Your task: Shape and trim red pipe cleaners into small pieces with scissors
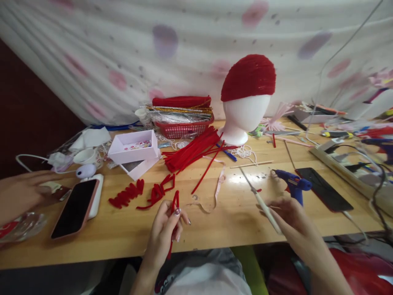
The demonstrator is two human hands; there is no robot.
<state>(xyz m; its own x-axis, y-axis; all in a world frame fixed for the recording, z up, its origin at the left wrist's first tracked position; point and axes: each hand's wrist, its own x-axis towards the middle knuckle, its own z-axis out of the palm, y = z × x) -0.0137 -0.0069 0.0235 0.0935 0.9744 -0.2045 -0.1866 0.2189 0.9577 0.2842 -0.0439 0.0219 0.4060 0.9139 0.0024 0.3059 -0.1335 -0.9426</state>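
My left hand (pixel 167 223) is closed, pinching a red pipe cleaner (pixel 176 199) between thumb and fingers. The pipe cleaner is bent into a narrow loop at the top, and its tail hangs below the hand. In my right hand (pixel 285 215) is a tool with a white handle (pixel 266 211) and a thin metal shaft pointing away from me; its exact kind is unclear. Zigzag-folded red pipe cleaners (pixel 126 194) and bent red shapes (pixel 159 191) lie left of my left hand. A blue glue gun (pixel 294 183) rests just beyond my right hand.
A white foam head (pixel 245 114) with a red covering (pixel 250 78) stands at the back. Near it are a bundle of red pipe cleaners (pixel 193 151), a red basket (pixel 184 129) and a white box (pixel 133 147). Phones lie at both sides. Another person's hand (pixel 37 188) is at left.
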